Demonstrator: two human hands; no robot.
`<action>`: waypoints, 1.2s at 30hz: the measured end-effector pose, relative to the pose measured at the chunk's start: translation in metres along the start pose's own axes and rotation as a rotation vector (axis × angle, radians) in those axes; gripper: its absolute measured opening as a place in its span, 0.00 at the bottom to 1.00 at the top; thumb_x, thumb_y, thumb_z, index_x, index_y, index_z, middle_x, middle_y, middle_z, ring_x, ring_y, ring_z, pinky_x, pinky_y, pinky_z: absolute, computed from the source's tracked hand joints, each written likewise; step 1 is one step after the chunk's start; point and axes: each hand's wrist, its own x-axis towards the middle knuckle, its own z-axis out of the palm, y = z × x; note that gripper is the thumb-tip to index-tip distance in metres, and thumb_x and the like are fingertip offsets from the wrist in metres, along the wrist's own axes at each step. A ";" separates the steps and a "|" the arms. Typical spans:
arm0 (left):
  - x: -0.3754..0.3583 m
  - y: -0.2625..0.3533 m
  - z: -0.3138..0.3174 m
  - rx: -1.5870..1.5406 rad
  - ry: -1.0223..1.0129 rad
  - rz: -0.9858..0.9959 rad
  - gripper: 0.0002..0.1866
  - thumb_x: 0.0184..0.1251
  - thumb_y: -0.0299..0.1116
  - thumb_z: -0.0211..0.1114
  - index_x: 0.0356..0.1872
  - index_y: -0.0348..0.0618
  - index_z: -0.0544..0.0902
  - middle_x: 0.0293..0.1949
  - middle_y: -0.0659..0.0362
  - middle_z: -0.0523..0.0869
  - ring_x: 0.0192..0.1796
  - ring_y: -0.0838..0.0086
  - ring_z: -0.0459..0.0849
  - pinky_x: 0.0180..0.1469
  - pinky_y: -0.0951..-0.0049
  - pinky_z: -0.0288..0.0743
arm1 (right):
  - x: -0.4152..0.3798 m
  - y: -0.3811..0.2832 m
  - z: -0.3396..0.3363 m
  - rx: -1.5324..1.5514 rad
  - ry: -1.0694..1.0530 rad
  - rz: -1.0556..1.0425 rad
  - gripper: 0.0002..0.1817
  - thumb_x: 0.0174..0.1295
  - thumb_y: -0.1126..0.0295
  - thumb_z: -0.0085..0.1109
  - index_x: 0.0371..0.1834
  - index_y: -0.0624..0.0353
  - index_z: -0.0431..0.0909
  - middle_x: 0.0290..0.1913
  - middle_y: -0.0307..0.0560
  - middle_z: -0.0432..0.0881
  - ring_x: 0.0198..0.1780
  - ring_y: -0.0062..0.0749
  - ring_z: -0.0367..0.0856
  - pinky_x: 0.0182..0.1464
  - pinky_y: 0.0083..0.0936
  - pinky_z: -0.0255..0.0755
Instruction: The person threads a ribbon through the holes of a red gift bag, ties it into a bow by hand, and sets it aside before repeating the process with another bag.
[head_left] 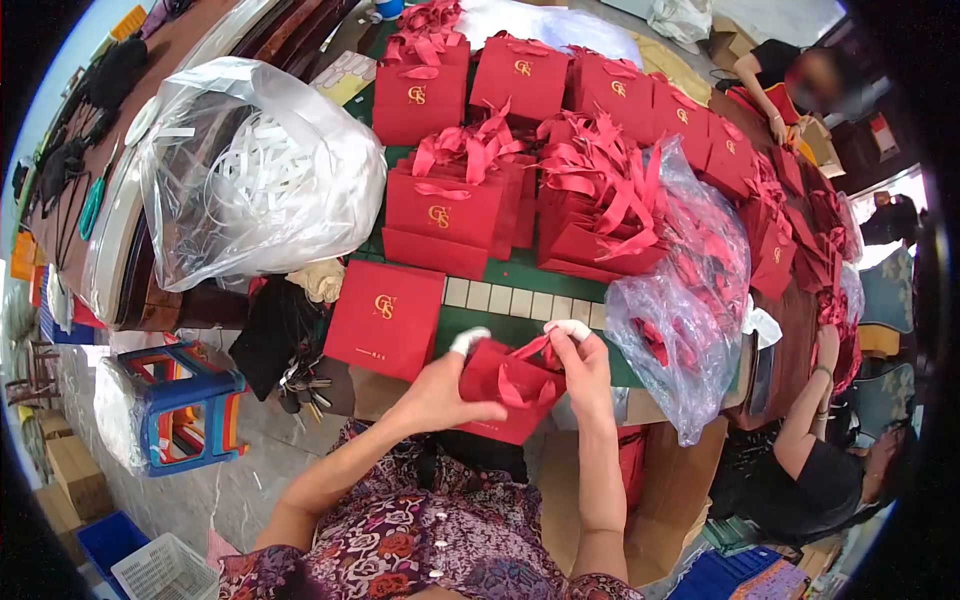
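Note:
A small red paper gift bag [510, 395] is held at the table's front edge, its opening turned up toward me. My left hand [445, 395] grips its left side, with the thumb across the front and a white-covered fingertip behind. At the bag's upper right, my right hand [582, 368] pinches the red ribbon [535, 347]; white covers a fingertip here too. To the left lies a flat red bag [385, 318] with a gold logo. Beyond my hands stand a red bag with ribbon handles [440, 215] and a dense cluster of ribboned bags [600, 215].
A clear plastic bag of white strips [265, 170] sits at left on the table. Another clear bag [690, 300] holds red ribbons at right. Rows of red bags [520, 80] line the back. Stacked stools [185, 405] stand left; two people work at right. An open carton [650, 500] is beside me.

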 end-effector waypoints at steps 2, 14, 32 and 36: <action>-0.012 -0.004 0.010 0.021 -0.034 -0.034 0.52 0.53 0.42 0.81 0.73 0.34 0.57 0.56 0.39 0.82 0.59 0.51 0.83 0.60 0.59 0.76 | 0.003 -0.001 0.003 -0.068 0.025 -0.014 0.08 0.72 0.70 0.59 0.44 0.63 0.83 0.33 0.31 0.81 0.35 0.11 0.72 0.38 0.14 0.66; -0.040 -0.018 -0.008 0.107 -0.090 -0.095 0.48 0.55 0.37 0.78 0.72 0.31 0.58 0.52 0.37 0.84 0.57 0.47 0.83 0.57 0.57 0.77 | 0.044 0.023 0.009 -0.356 0.177 -0.209 0.10 0.70 0.68 0.61 0.45 0.63 0.84 0.34 0.40 0.84 0.35 0.21 0.79 0.40 0.23 0.74; -0.044 0.028 -0.001 0.038 0.027 0.256 0.43 0.50 0.43 0.82 0.67 0.41 0.71 0.54 0.51 0.81 0.58 0.60 0.81 0.63 0.62 0.72 | -0.036 -0.013 0.043 -0.278 -0.069 -0.201 0.10 0.75 0.71 0.49 0.53 0.62 0.76 0.42 0.38 0.81 0.43 0.18 0.76 0.47 0.21 0.73; -0.036 0.010 0.021 0.335 0.071 0.369 0.45 0.46 0.47 0.83 0.66 0.42 0.73 0.50 0.51 0.80 0.54 0.55 0.77 0.58 0.58 0.71 | -0.025 0.016 0.007 -0.098 -0.096 -0.062 0.13 0.76 0.74 0.46 0.58 0.63 0.77 0.44 0.38 0.82 0.47 0.18 0.77 0.52 0.19 0.73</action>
